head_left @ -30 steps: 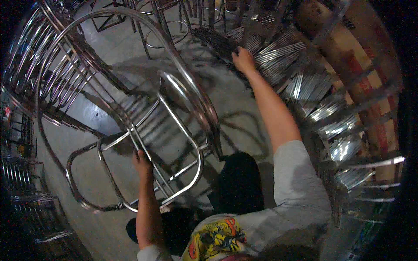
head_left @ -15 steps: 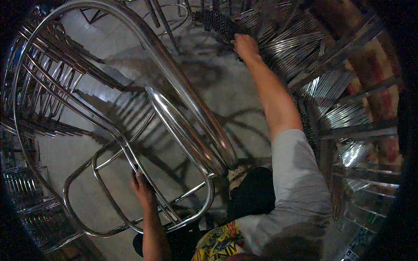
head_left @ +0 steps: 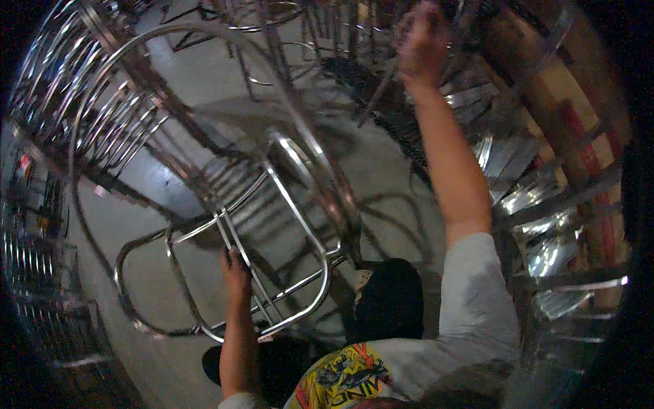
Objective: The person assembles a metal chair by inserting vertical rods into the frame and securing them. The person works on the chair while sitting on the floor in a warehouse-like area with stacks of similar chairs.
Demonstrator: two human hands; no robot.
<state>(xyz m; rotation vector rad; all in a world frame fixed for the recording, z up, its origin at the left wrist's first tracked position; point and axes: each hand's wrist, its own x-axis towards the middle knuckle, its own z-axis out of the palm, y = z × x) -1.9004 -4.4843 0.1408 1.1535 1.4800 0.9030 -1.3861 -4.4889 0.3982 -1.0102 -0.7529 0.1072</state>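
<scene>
A shiny tubular metal chair frame [head_left: 294,211] leans in front of me, with a large bent hoop rising from its smaller seat-like loop. My left hand [head_left: 238,276] is closed around one of the parallel bars that cross this loop. Raised at the far right, my right hand [head_left: 424,51] is blurred by motion, its fingers looking curled. A thin grey rod [head_left: 379,94] slants down and left from that fist and appears held in it. Below it lies a dark, bumpy strip of small parts [head_left: 361,78] along the rack's edge.
Stacked bent metal frames [head_left: 126,129] stand at the left. On the right, a rack [head_left: 524,215] holds bundles of shiny rods [head_left: 545,252]. More tubular legs [head_left: 313,51] stand at the back on the grey floor [head_left: 388,163]. My dark-clad knee [head_left: 388,300] is beside the chair frame.
My right hand has risen away from the dark strip of small parts, with a thin rod now showing at it. The view has shifted; my left hand stays on the chair frame.
</scene>
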